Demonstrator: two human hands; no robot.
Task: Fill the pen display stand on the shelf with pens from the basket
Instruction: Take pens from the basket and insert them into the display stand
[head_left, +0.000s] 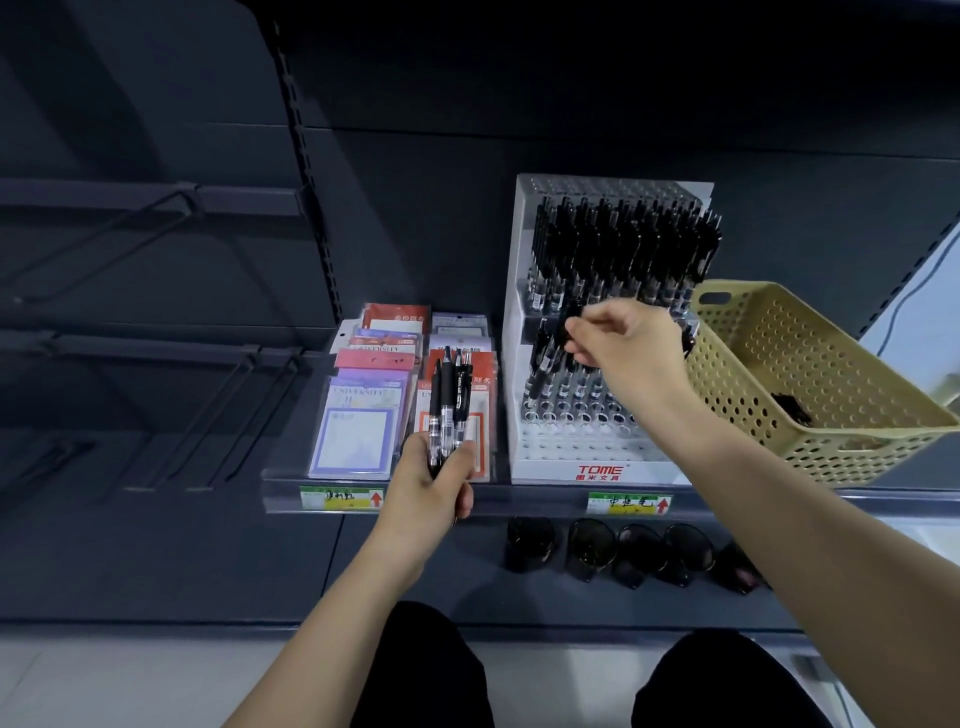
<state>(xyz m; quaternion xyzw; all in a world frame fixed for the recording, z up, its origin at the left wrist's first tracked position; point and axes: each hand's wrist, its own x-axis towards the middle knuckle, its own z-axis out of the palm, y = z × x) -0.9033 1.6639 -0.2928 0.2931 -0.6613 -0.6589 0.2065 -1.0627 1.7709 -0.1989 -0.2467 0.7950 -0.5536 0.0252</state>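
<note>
Two curled hands: left hand (431, 483) round spare pens (449, 400), right hand (628, 348) on one pen (545, 364) at stand (571, 449).

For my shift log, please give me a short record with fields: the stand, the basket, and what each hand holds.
display stand: upper rows full, front holes empty
basket: right of the stand, a few dark items inside
left hand: grips a bunch of pens in front of the notepad packs
right hand: pinches a single pen at the stand's lower tier
</note>
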